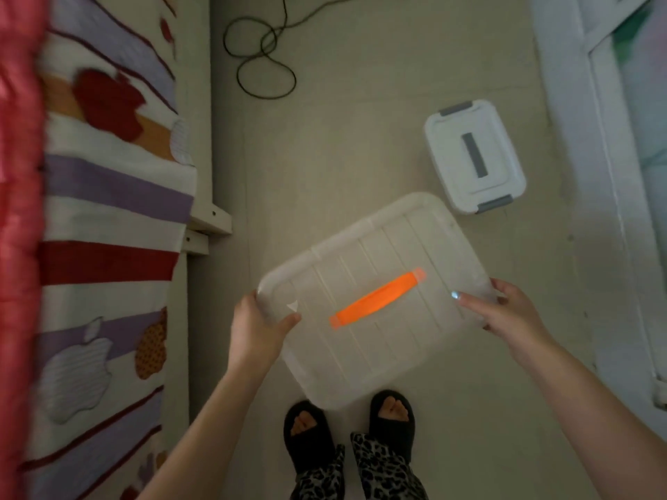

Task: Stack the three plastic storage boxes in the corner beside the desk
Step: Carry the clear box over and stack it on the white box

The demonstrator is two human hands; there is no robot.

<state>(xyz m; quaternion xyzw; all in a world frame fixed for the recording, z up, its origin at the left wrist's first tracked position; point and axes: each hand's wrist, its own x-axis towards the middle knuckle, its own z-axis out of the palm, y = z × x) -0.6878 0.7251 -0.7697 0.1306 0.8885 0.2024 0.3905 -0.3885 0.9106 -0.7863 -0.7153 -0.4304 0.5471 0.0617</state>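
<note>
A large clear plastic storage box [389, 247] with a ribbed lid and an orange handle [377, 298] is held level above the floor, over my feet. My left hand [258, 324] grips its near left corner, thumb on the lid. My right hand [505, 308] grips its right edge, fingers on top. A smaller white storage box [473, 155] with grey clips and a grey handle stands on the floor beyond, to the right. A third box is out of view.
A bed [108, 247] with a striped, apple-patterned cover runs along the left. A dark cable [265, 63] lies looped on the floor at the top. White furniture [606, 175] stands along the right side. My feet in black slippers [306, 431] are below the box.
</note>
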